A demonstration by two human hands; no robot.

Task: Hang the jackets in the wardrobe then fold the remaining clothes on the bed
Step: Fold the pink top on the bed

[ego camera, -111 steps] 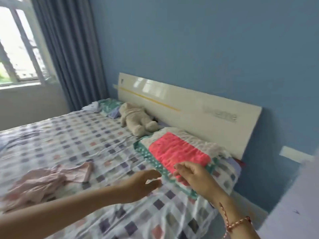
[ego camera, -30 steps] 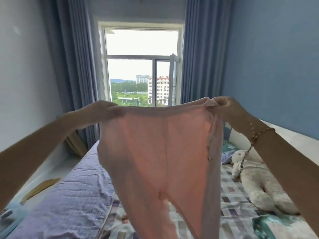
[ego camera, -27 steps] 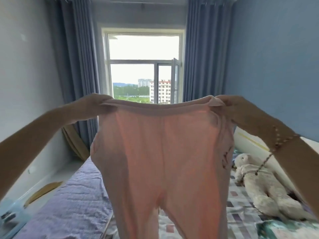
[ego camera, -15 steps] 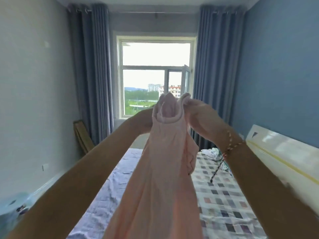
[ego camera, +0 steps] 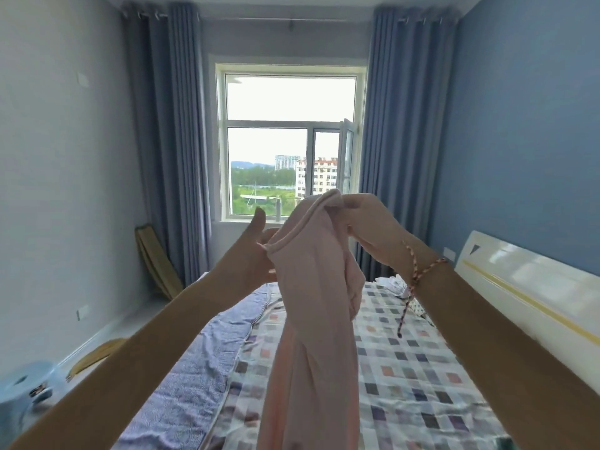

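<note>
A pair of pale pink pants (ego camera: 311, 319) hangs in the air in front of me, folded lengthwise so the legs lie together and drop below the frame. My right hand (ego camera: 367, 228) pinches the top of the waistband. My left hand (ego camera: 256, 251) is at the lower edge of the waistband, thumb raised and fingers partly behind the cloth. Below the pants lies the bed (ego camera: 406, 368) with its checked sheet.
A purple blanket (ego camera: 201, 368) covers the bed's left side. The white headboard (ego camera: 535, 293) runs along the blue wall at right. White clothing (ego camera: 394, 284) lies near the far end of the bed. A window and blue curtains are ahead. A light blue stool (ego camera: 26, 397) stands on the floor at left.
The pants were held spread wide by the waistband, then my hands came together and doubled them lengthwise. My left hand has since slid down and away from the right.
</note>
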